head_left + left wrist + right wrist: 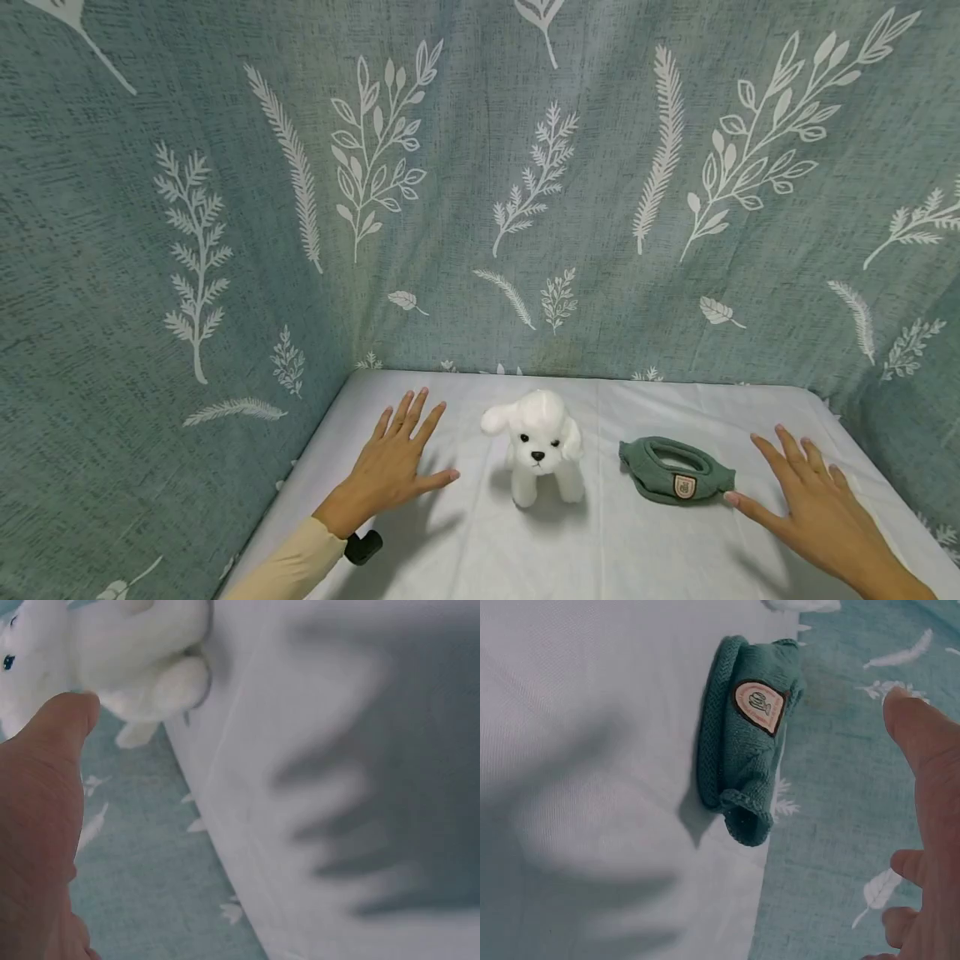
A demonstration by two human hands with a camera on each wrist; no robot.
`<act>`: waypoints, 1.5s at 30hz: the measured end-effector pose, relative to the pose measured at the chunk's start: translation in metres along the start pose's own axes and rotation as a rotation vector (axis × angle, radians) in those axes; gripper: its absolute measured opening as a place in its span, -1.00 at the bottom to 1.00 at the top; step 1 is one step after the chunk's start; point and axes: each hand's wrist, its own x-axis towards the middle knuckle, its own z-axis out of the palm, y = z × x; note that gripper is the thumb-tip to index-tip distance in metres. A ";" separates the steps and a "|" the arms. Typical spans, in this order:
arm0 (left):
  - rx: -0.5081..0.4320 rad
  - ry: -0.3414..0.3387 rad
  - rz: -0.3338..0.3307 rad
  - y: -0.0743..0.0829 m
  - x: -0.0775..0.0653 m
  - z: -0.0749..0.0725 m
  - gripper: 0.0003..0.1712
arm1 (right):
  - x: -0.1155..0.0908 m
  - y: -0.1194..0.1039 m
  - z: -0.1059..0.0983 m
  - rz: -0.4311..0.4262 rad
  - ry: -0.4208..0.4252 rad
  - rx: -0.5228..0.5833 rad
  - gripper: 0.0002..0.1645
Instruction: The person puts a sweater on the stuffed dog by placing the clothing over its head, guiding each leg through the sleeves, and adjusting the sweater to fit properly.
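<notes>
A white plush dog (542, 442) stands upright on the white-covered table, facing the head camera. To its right lies a small green knitted garment (660, 483) with a shield-shaped patch; in the right wrist view the knitted garment (750, 750) shows a rolled edge and a short open sleeve. My left hand (397, 467) hovers left of the dog, fingers spread and holding nothing. My right hand (817, 508) hovers right of the garment, its fingers spread too, with the thumb tip close to the garment's edge; whether they touch I cannot tell.
The white cloth (465, 550) covers the table. Green fabric (465, 183) with white leaf prints hangs behind it and along both sides. A black device (363, 547) sits at my left wrist, below a beige sleeve (300, 558).
</notes>
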 end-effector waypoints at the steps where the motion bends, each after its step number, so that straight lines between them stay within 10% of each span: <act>1: -0.009 0.006 0.004 0.001 0.000 0.000 0.17 | 0.000 0.000 0.000 0.006 -0.011 0.008 0.25; 24: -0.402 0.048 -0.067 0.020 0.003 0.003 -0.75 | 0.001 -0.010 -0.002 0.119 -0.160 0.171 -0.16; 45: -0.616 -0.094 0.014 0.058 0.020 0.023 -0.87 | 0.000 -0.013 0.012 0.147 -0.192 0.277 -0.24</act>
